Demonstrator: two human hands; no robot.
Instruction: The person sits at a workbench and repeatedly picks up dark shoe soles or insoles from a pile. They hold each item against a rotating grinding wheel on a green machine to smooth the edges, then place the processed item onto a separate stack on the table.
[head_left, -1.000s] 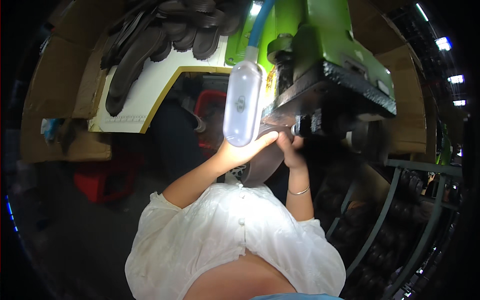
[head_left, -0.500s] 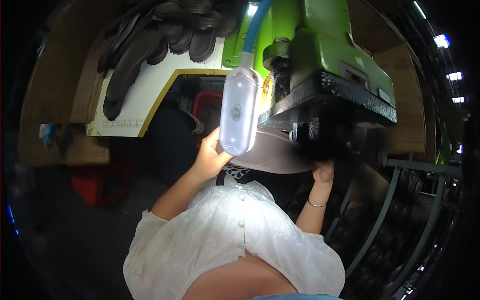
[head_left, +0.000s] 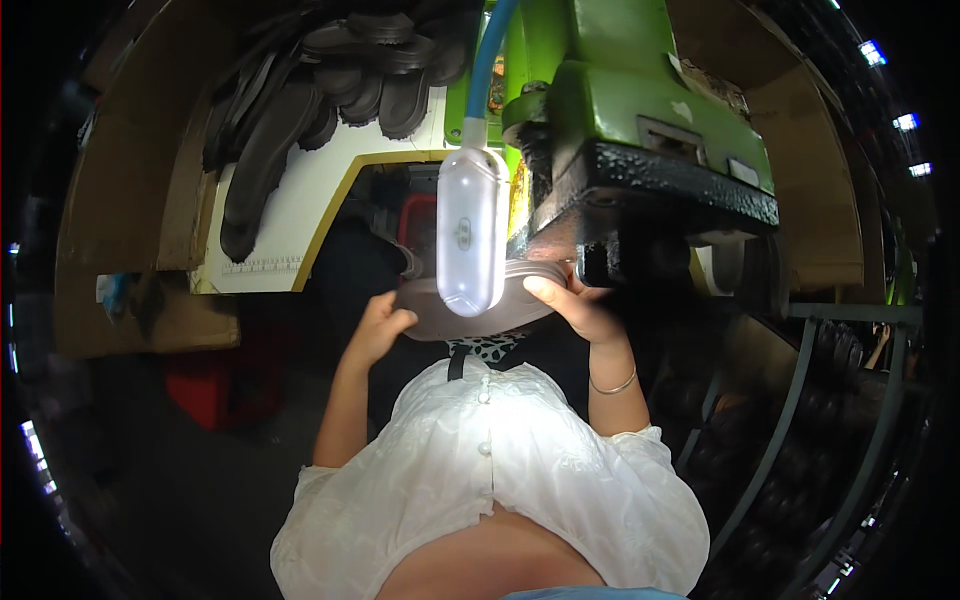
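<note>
Brown sole (head_left: 528,302) held in both hands, just on the near side of the green machine (head_left: 640,110); its middle is covered by the lamp (head_left: 472,230) hung left of the machine. Left end gripped narrowly by the left hand (head_left: 378,328), thumb and fingers pinched. Right part clamped by the right hand (head_left: 582,308), thumb laid on the face, other fingers mostly hidden beneath. Red bin (head_left: 413,215) seen left of the machine, contents cannot be told. Dark soles (head_left: 270,150) heaped on the worktop (head_left: 325,168), farther left. Versus half a second ago: sole shifted leftward of the machine, right hand brought closer to the lamp.
</note>
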